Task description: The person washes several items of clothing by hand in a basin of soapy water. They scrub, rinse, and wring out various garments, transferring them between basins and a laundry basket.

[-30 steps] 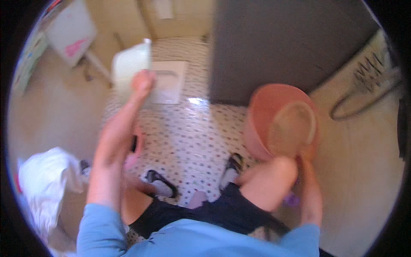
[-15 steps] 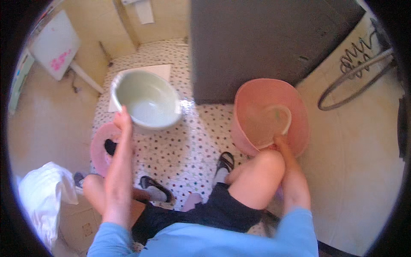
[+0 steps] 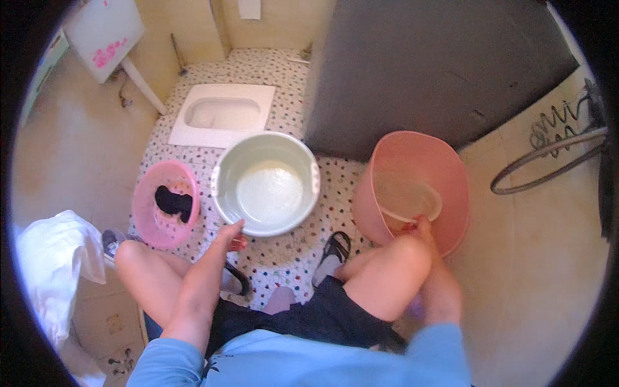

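Note:
The pale green basin [image 3: 225, 216] rests upright on the speckled floor in front of me, to the left of the middle. Just off its near rim is my left hand [image 3: 233, 236], thumb and fingers apart, holding nothing. To the right, my right hand [image 3: 420, 227] reaches into the tall pink tub [image 3: 422, 145]. Its fingers are closed on the edge of a pale, round-rimmed scoop [image 3: 436, 205], which lies low in the cloudy water; the scoop's full shape is hidden. A smaller pink basin [image 3: 143, 206] left of the green one holds a black cloth [image 3: 173, 202].
Behind the green basin is a white squat toilet [image 3: 263, 119] set in the floor. A dark grey panel [image 3: 412, 71] stands at the back right. A hose [image 3: 541, 168] hangs on the right wall. White cloth [image 3: 55, 264] drapes at the left. My sandalled feet are on the floor.
The green basin has come right and nearer, from tilted in my left hand to flat on the floor. My left hand has let go of its rim. The scoop has sunk lower in the tub.

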Demonstrator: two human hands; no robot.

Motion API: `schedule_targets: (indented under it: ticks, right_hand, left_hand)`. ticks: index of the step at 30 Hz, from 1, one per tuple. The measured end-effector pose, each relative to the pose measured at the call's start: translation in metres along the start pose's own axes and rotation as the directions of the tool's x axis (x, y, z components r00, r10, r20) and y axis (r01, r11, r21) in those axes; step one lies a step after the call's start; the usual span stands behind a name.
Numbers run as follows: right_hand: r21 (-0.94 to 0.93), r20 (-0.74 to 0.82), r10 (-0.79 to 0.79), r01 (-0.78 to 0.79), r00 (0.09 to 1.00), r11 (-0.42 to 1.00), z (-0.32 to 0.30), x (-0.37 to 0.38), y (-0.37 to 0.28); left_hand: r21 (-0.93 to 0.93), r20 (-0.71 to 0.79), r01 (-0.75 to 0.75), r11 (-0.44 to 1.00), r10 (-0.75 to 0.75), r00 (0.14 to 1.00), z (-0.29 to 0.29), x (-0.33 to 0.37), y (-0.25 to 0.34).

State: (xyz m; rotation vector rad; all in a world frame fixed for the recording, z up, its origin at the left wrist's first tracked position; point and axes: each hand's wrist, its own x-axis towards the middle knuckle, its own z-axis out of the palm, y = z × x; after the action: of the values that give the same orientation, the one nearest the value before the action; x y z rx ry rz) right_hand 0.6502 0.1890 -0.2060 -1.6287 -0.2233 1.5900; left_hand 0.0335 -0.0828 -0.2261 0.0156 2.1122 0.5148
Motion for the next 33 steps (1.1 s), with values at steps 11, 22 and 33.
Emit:
schedule_targets:
  ticks: [11,22,33]
  right_hand:
    - [-0.073,0.074,-0.087,0.093,0.993,0.993,-0.03,-0.097,-0.035]
    - [0.01,0.261,-0.246,0.253,0.933,0.967,0.052,-0.289,-0.08]
    - [-0.099,0.406,-0.076,0.127,0.911,0.987,0.104,-0.359,-0.041]
  left_hand:
    - [0.195,-0.465,-0.58,0.791,0.595,0.655,-0.007,0.0,0.007]
    - [-0.033,-0.341,-0.448,0.893,0.411,0.845,0.011,-0.005,0.003]
    - [-0.289,-0.466,-0.233,0.928,0.076,0.882,-0.007,-0.029,0.013]
